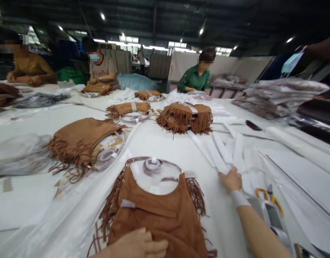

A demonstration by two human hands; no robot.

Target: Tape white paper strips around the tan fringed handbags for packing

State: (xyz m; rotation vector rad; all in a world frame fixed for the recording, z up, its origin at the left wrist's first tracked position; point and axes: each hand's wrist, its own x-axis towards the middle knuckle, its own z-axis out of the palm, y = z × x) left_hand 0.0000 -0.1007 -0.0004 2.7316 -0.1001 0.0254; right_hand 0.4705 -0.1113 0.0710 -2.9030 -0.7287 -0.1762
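A brown fringed bag (159, 204) lies flat at the front middle, its strap partly wrapped and a coiled wrapped strap (152, 166) inside the handle loop. My left hand (143, 243) rests on the lower part of this bag, fingers spread and holding nothing. To the right of the bag, my right hand (231, 179) is at the near end of some white paper strips (218, 152), its fingers curled together on a strip. A white band circles the right wrist.
More fringed bags lie left (80, 138) and at the back (185, 116). Orange-handled scissors (269, 197) and a tape dispenser (273, 216) are by my right forearm. Wrapped packages (280, 95) are piled back right. Several people work across the white table (165, 147).
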